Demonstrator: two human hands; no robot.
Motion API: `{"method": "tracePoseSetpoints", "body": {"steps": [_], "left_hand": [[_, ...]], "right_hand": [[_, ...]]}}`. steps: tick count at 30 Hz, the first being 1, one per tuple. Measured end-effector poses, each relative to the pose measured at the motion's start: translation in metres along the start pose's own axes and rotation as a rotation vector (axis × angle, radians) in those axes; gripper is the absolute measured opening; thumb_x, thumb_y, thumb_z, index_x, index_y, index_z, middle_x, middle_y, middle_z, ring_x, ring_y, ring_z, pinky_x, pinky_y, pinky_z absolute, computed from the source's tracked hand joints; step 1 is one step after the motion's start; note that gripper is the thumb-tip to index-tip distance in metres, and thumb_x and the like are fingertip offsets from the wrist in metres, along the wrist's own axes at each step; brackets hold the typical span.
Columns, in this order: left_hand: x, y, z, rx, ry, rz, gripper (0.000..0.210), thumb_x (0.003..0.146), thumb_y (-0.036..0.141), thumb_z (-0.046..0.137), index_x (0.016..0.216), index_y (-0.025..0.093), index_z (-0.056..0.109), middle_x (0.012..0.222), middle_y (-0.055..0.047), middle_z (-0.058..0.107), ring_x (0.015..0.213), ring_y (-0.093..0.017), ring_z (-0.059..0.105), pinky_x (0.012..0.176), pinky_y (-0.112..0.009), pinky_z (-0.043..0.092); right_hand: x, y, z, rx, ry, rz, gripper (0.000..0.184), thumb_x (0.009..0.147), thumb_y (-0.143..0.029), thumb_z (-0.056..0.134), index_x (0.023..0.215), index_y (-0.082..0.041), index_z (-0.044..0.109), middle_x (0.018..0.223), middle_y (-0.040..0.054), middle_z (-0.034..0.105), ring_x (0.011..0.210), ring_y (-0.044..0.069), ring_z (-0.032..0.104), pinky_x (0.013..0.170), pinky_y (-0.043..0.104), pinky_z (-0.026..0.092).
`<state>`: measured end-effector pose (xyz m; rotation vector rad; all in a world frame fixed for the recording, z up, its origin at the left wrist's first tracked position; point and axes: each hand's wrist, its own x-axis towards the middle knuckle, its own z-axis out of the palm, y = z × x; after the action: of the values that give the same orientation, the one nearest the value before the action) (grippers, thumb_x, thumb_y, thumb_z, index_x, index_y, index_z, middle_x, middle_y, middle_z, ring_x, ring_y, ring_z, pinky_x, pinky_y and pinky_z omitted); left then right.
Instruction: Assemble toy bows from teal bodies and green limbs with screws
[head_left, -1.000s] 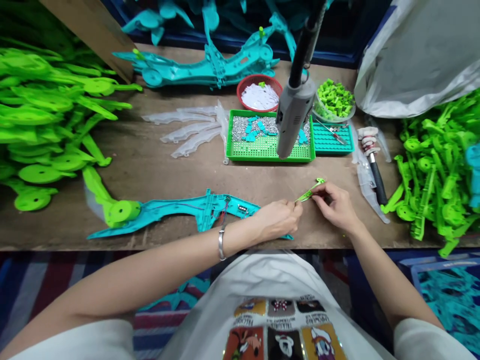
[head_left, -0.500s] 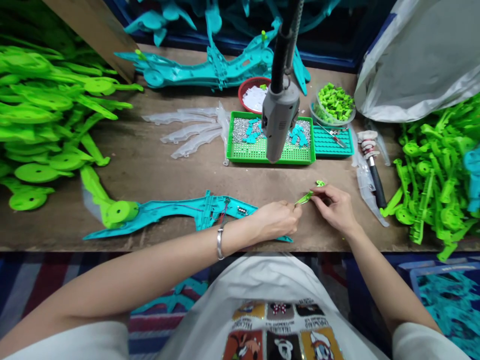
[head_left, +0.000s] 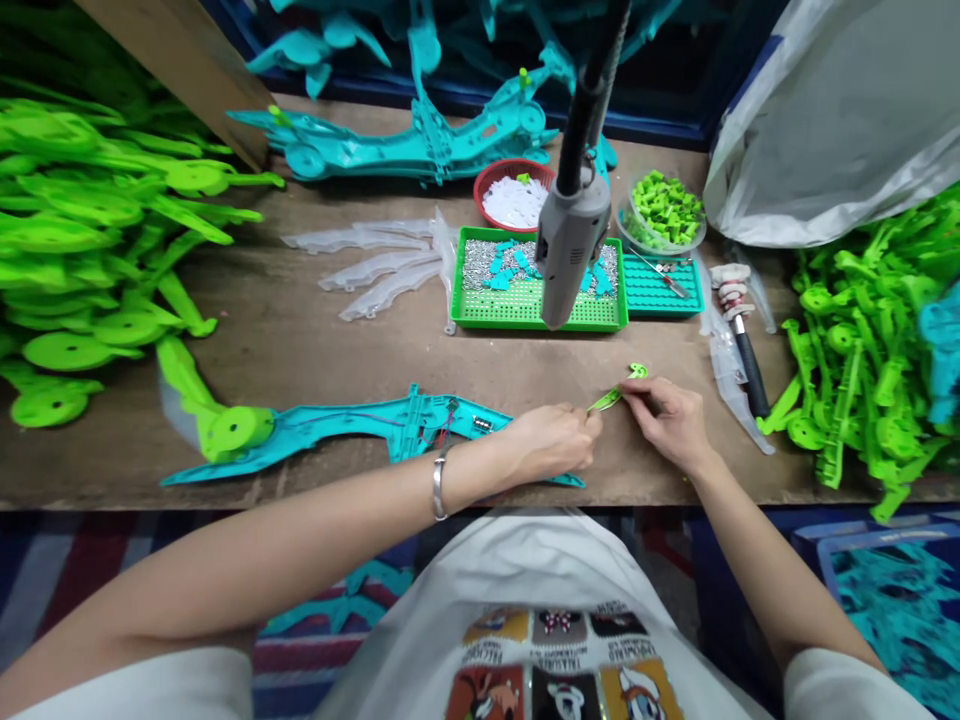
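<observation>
My left hand [head_left: 555, 440] is closed, its fingers pinching the near end of a small lime-green plastic part [head_left: 606, 399]. From the other side my right hand [head_left: 671, 420] grips the far end of the same part between thumb and fingertips. A curled green tip [head_left: 637, 371] shows just beyond the right fingers. Under and beside my left wrist lies a turquoise toy bow half [head_left: 330, 420], open side up, with thin wires and a small metal piece in it. A green limb [head_left: 238, 432] with a round disc is joined to its left end.
An electric screwdriver [head_left: 574, 245] hangs over a green tray [head_left: 465, 318] of screws. Behind stand a red basket [head_left: 484, 205] of white pieces and a clear bowl [head_left: 626, 235] of green bits. A black-handled hammer [head_left: 750, 370] lies right. Green parts [head_left: 82, 230] are piled left.
Both hands keep hold of the green part, almost in the same place. The hanging screwdriver has swung slightly to the right, and the view has shifted a little.
</observation>
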<state>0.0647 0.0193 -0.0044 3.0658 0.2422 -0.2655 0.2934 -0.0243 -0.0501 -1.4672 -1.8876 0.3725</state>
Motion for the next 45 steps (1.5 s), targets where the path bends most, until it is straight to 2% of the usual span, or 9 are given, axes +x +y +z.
{"method": "tracePoseSetpoints", "body": {"steps": [9, 21, 26, 29, 32, 35, 39, 42, 45], "left_hand": [[-0.002, 0.000, 0.003, 0.019, 0.017, 0.009, 0.021, 0.093, 0.007, 0.051, 0.094, 0.007, 0.072, 0.114, -0.021, 0.070, 0.086, -0.024, 0.071, 0.064, -0.032, 0.050], [-0.001, 0.000, -0.006, -0.025, -0.061, -0.005, 0.027, 0.096, 0.007, 0.045, 0.101, 0.005, 0.071, 0.120, -0.023, 0.068, 0.093, -0.026, 0.072, 0.070, -0.034, 0.054], [-0.001, -0.001, -0.009, -0.045, -0.079, -0.008, 0.028, 0.096, 0.007, 0.044, 0.100, 0.006, 0.072, 0.114, -0.020, 0.069, 0.091, -0.025, 0.071, 0.069, -0.033, 0.054], [-0.002, -0.001, -0.006, -0.050, -0.054, -0.011, 0.028, 0.096, 0.006, 0.044, 0.099, 0.006, 0.071, 0.109, -0.019, 0.069, 0.090, -0.025, 0.071, 0.069, -0.033, 0.054], [-0.004, -0.002, 0.001, -0.069, -0.013, -0.018, 0.026, 0.096, 0.007, 0.044, 0.101, 0.006, 0.070, 0.107, -0.019, 0.069, 0.091, -0.025, 0.071, 0.071, -0.033, 0.055], [-0.007, -0.004, 0.009, -0.129, 0.041, -0.054, 0.032, 0.097, 0.009, 0.043, 0.121, 0.004, 0.063, 0.106, -0.019, 0.070, 0.088, -0.024, 0.071, 0.072, -0.033, 0.057], [-0.015, -0.004, 0.017, -0.253, 0.089, -0.192, 0.049, 0.099, 0.010, 0.038, 0.147, 0.006, 0.043, 0.118, -0.019, 0.069, 0.091, -0.021, 0.072, 0.081, -0.034, 0.060], [-0.020, -0.003, 0.025, -0.309, 0.198, -0.255, 0.044, 0.102, 0.013, 0.036, 0.144, 0.011, 0.049, 0.137, -0.019, 0.062, 0.111, -0.022, 0.069, 0.095, -0.036, 0.058], [-0.021, -0.002, 0.032, -0.348, 0.289, -0.291, 0.035, 0.105, 0.019, 0.039, 0.133, 0.012, 0.059, 0.139, -0.017, 0.061, 0.118, -0.023, 0.066, 0.100, -0.038, 0.056]], "right_hand": [[0.000, -0.002, 0.009, 0.022, 0.049, 0.055, 0.029, 0.090, -0.019, 0.066, 0.118, -0.023, 0.061, 0.092, 0.0023, 0.079, 0.076, 0.018, 0.076, 0.076, 0.032, 0.064], [-0.002, 0.003, 0.014, -0.051, 0.083, 0.010, 0.015, 0.092, -0.023, 0.067, 0.105, -0.022, 0.059, 0.089, 0.0033, 0.075, 0.075, 0.018, 0.074, 0.072, 0.032, 0.062], [-0.007, 0.003, 0.013, -0.218, 0.038, -0.146, 0.014, 0.094, -0.017, 0.062, 0.108, -0.021, 0.062, 0.093, 0.0064, 0.075, 0.084, 0.020, 0.072, 0.077, 0.033, 0.060], [-0.017, 0.003, 0.013, -0.341, -0.034, -0.261, 0.031, 0.096, -0.012, 0.055, 0.126, -0.018, 0.060, 0.098, 0.0106, 0.076, 0.093, 0.024, 0.072, 0.081, 0.038, 0.057], [-0.029, -0.001, 0.015, -0.442, -0.097, -0.287, 0.050, 0.098, -0.008, 0.047, 0.148, -0.014, 0.047, 0.112, 0.0158, 0.075, 0.104, 0.027, 0.071, 0.084, 0.041, 0.056], [-0.037, -0.005, 0.017, -0.488, -0.148, -0.271, 0.059, 0.098, -0.006, 0.042, 0.156, -0.012, 0.035, 0.129, 0.0192, 0.070, 0.116, 0.029, 0.067, 0.094, 0.044, 0.055], [-0.036, -0.004, 0.014, -0.372, -0.095, -0.184, 0.047, 0.099, -0.009, 0.044, 0.146, -0.016, 0.050, 0.122, 0.0146, 0.074, 0.108, 0.025, 0.071, 0.093, 0.041, 0.058], [-0.033, -0.005, 0.007, -0.223, 0.000, -0.037, 0.034, 0.100, -0.015, 0.050, 0.131, -0.022, 0.062, 0.117, 0.0087, 0.076, 0.100, 0.021, 0.074, 0.089, 0.037, 0.061], [-0.030, -0.016, 0.003, -0.145, 0.064, 0.018, 0.028, 0.098, -0.017, 0.055, 0.124, -0.024, 0.065, 0.114, 0.0069, 0.077, 0.100, 0.021, 0.075, 0.089, 0.037, 0.062]]}}
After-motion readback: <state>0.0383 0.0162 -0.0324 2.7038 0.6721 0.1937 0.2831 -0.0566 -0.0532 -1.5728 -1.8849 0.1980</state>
